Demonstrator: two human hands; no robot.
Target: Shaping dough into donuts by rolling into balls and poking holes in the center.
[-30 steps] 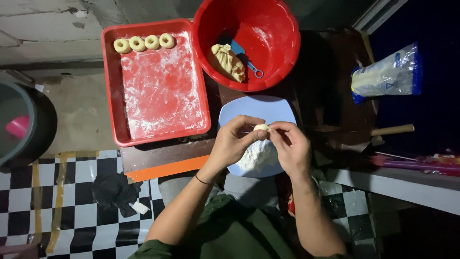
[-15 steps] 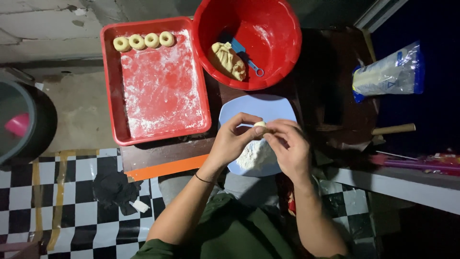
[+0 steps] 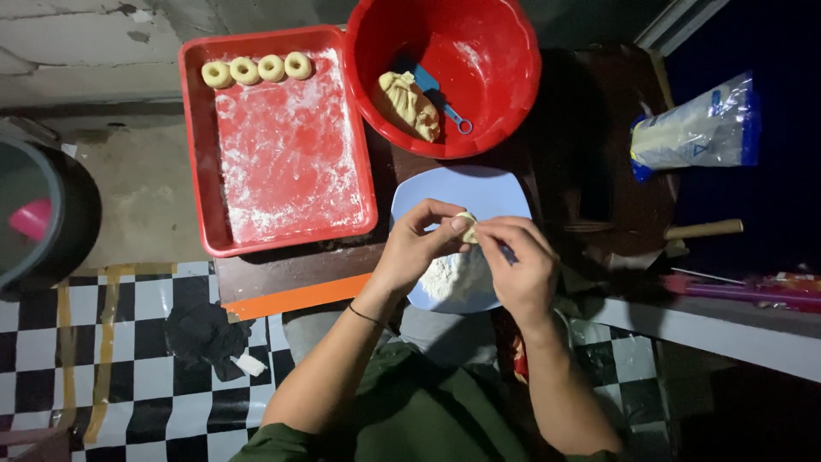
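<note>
My left hand and my right hand meet over a pale blue plate that carries a heap of flour. Both pinch a small piece of dough between the fingertips, just above the plate. A red tray dusted with flour lies to the left, with several ring-shaped dough pieces in a row along its far edge. Beyond the plate stands a red basin holding a lump of dough and a blue scraper.
A plastic bag of flour lies at the right beside a wooden rolling pin handle. A dark round pot stands at the left edge. The floor below is black-and-white checked, with a dark cloth on it.
The fingers of both hands have shifted slightly around the small dough piece; the hands stay over the plate.
</note>
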